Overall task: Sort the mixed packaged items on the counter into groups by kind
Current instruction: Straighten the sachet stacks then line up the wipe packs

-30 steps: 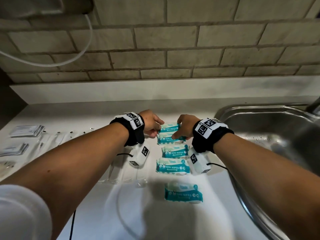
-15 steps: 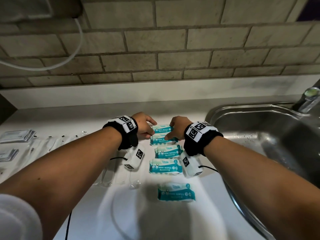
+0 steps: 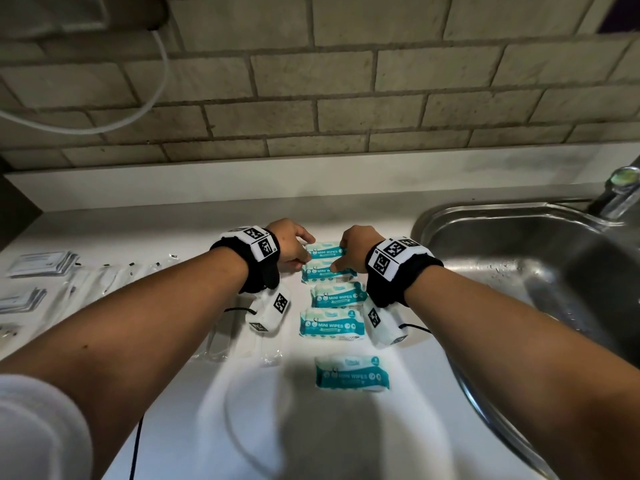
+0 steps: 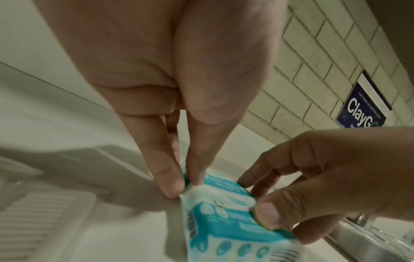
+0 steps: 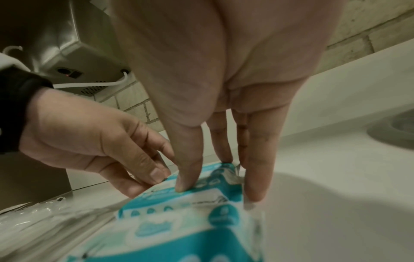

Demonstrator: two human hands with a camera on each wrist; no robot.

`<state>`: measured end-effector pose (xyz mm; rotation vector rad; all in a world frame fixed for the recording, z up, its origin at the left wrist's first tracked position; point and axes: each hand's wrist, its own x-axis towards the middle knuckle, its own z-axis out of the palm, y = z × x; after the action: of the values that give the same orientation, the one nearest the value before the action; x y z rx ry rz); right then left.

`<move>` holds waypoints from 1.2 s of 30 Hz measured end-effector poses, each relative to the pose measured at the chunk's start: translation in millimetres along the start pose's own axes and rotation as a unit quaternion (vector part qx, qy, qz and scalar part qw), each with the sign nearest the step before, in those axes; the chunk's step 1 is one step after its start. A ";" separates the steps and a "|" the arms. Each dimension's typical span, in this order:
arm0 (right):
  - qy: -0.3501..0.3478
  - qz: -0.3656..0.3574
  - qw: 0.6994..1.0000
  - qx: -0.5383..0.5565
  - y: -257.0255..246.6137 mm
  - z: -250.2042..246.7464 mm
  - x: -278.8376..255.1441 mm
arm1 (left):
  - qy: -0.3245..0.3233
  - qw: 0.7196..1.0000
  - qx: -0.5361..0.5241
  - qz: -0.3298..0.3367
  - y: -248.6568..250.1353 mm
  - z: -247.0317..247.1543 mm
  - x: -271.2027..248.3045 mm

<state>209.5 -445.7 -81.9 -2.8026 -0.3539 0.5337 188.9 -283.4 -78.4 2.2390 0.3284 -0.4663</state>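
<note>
Several teal mini wipes packs lie in a column on the white counter (image 3: 398, 427), the nearest (image 3: 351, 374) set a little apart. At the far end of the column both hands hold the farthest pack (image 3: 325, 248). My left hand (image 3: 304, 252) pinches its left end between thumb and fingers (image 4: 172, 184). My right hand (image 3: 341, 258) grips its right end, thumb on the pack and fingers (image 5: 254, 186) down its outer edge. The held pack (image 4: 224, 221) lies just behind the second one (image 3: 325, 273). Both palms hide part of it.
A steel sink (image 3: 519, 258) with a tap (image 3: 620, 192) lies right of the packs. Clear plastic-wrapped items (image 3: 114, 278) and flat pale packet stacks (image 3: 41, 263) sit at the left. The tiled wall carries a white cable (image 3: 138, 109).
Both hands have stayed on the farthest pack, which has settled flat at the far end of the column. The head view has turned a little, bringing the tap into sight.
</note>
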 end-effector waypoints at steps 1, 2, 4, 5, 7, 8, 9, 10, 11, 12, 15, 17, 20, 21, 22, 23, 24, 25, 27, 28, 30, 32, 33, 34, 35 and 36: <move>0.002 -0.007 1.000 -0.012 0.2 -0.7 -3.3 | -0.003 1.000 0.009 0.007 -0.1 -0.4 -0.8; 0.007 -0.020 0.999 -0.025 0.5 -1.7 -8.4 | -0.010 0.999 0.027 0.015 -0.4 -1.4 -2.6; 0.038 -0.059 0.997 -0.025 0.9 -5.1 -22.0 | -0.018 0.992 0.113 0.046 0.5 -4.3 -8.3; 0.052 -0.083 0.995 -0.014 0.7 -6.8 -29.7 | -0.012 0.984 0.166 0.068 1.0 -5.9 -11.6; 0.035 -0.132 0.991 -0.003 -2.8 -8.7 -45.1 | 0.008 0.966 0.233 0.113 2.7 -9.0 -17.7; 0.003 -0.147 0.989 -0.010 -5.1 -7.9 -52.3 | 0.014 0.959 0.252 0.130 3.7 -9.4 -20.4; -0.030 -0.157 0.987 -0.025 -7.7 -7.1 -58.9 | 0.016 0.952 0.270 0.145 5.2 -9.3 -21.9; -0.054 -0.158 0.985 -0.043 -9.6 -4.8 -64.0 | 0.014 0.944 0.287 0.159 6.9 -8.4 -23.2; -0.067 -0.161 0.983 -0.059 -10.9 -2.3 -67.9 | 0.005 0.937 0.304 0.171 8.1 -7.1 -23.4; -0.072 -0.164 0.981 -0.072 -11.2 0.9 -70.4 | -0.007 0.929 0.322 0.180 8.9 -5.1 -23.5; -0.067 -0.176 0.978 -0.085 -10.4 7.8 -74.1 | -0.040 0.908 0.377 0.178 7.0 1.5 -20.8; -0.065 -0.180 0.978 -0.082 -10.7 8.2 -75.5 | -0.044 0.902 0.393 0.175 4.2 2.7 -16.7; -0.071 -0.186 0.976 -0.083 -15.4 7.7 -74.8 | -0.047 0.898 0.399 0.179 2.7 -1.0 -14.2; -0.073 -0.186 0.976 -0.082 -17.4 7.7 -74.3 | -0.052 0.896 0.401 0.181 2.3 -1.9 -13.7; -0.073 -0.186 0.976 -0.081 -19.5 7.9 -73.5 | -0.058 0.894 0.404 0.182 1.9 -2.4 -13.4; -0.072 -0.188 0.977 -0.078 -21.3 8.0 -72.4 | -0.062 0.892 0.408 0.184 1.6 -3.0 -12.5; -0.072 -0.188 0.977 -0.072 -22.9 8.4 -71.6 | -0.064 0.890 0.412 0.185 1.0 -3.7 -11.6; -0.070 -0.187 0.978 -0.066 -24.3 8.7 -70.5 | -0.066 0.888 0.415 0.187 0.5 -4.3 -10.0; -0.069 -0.185 0.978 -0.061 -26.5 8.5 -69.0 | -0.068 0.885 0.421 0.188 0.2 -5.3 -8.0; -0.070 -0.183 0.979 -0.061 -27.1 8.4 -68.4 | -0.070 0.883 0.424 0.187 0.3 -5.3 -7.3; -0.069 -0.181 0.979 -0.062 -27.4 8.5 -67.1 | -0.072 0.880 0.430 0.188 0.6 -5.6 -6.6; -0.069 -0.179 0.980 -0.062 -27.1 8.8 -67.1 | -0.073 0.880 0.430 0.191 0.3 -5.7 -7.0; -0.069 -0.178 0.980 -0.064 -27.0 8.9 -67.1 | -0.074 0.881 0.426 0.191 -0.5 -6.1 -6.7; -0.069 -0.177 0.979 -0.068 -26.7 8.7 -67.5 | -0.075 0.883 0.423 0.191 -1.3 -6.4 -6.6; -0.069 -0.177 0.979 -0.073 -26.6 8.4 -67.7 | -0.076 0.884 0.420 0.191 -2.1 -6.9 -6.4; -0.069 -0.176 0.979 -0.077 -26.2 8.0 -68.1 | -0.076 0.884 0.420 0.191 -2.5 -7.2 -6.6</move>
<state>140.1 -438.9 -59.1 -2.7576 -0.9341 0.6406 183.6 -276.9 -72.9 2.9715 -0.5021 -0.6416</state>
